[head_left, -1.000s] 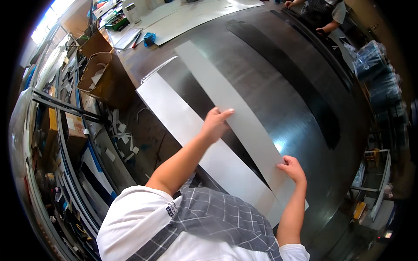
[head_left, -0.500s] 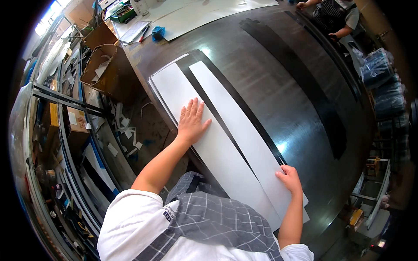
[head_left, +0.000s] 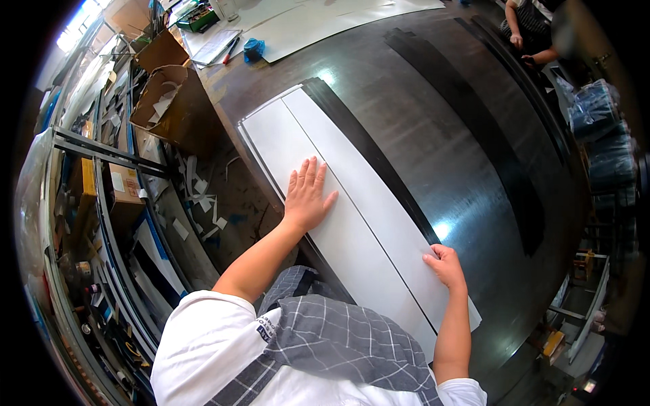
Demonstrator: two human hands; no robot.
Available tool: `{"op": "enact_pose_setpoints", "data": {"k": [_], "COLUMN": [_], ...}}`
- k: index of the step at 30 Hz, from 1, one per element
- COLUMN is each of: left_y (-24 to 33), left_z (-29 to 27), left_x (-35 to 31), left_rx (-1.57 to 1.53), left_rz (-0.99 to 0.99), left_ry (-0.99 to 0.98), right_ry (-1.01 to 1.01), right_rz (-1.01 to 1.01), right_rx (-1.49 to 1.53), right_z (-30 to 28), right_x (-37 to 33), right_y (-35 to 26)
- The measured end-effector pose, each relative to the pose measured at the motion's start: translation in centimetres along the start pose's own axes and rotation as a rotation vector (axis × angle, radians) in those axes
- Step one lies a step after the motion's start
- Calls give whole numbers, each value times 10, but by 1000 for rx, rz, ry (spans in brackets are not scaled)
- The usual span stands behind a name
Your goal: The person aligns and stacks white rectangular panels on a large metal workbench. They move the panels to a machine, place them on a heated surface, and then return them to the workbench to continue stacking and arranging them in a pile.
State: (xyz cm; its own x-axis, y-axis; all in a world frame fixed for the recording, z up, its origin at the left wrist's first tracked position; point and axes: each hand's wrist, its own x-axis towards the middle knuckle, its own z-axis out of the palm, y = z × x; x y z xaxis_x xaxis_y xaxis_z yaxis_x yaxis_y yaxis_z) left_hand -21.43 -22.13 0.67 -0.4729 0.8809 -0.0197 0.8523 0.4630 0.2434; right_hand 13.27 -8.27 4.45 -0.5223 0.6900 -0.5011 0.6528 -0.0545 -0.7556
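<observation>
Two long white strips lie side by side on the dark worktable, a thin dark line between them. On the near white strip (head_left: 277,142) my left hand (head_left: 309,196) rests flat with its fingers spread. My right hand (head_left: 445,266) pinches the outer edge of the far white strip (head_left: 338,149) close to its right end, thumb on top. Under the strips' far side shows a stack of long black strips (head_left: 365,139). More white edges peep out beneath the near strip at its left end.
Another long black strip (head_left: 474,122) lies farther across the worktable (head_left: 433,169). A person (head_left: 531,34) stands at its far right. White sheets (head_left: 325,27), a blue roll (head_left: 252,49) and a red pen are at the back. A cardboard box (head_left: 176,108) and shelving (head_left: 101,203) stand left.
The far white strip has swung in against the near one, closing the dark wedge between them. My right hand moved slightly with it, and my left hand stayed flat.
</observation>
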Motion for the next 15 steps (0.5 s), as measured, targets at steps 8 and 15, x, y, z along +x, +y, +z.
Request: {"op": "enact_pose_setpoints", "data": {"k": [8,15], "left_y": [0,-28], "left_z": [-2,-10], "left_x": [3,33], "left_rx": [10,-82], "left_rz": [11,91], "left_ry": [31,170], "right_ry": [-20,-26], "right_rz": [-15,22], "right_rx": [1,-8], "right_z": [0,0], "right_x": [8,8], "right_y": [15,9]}}
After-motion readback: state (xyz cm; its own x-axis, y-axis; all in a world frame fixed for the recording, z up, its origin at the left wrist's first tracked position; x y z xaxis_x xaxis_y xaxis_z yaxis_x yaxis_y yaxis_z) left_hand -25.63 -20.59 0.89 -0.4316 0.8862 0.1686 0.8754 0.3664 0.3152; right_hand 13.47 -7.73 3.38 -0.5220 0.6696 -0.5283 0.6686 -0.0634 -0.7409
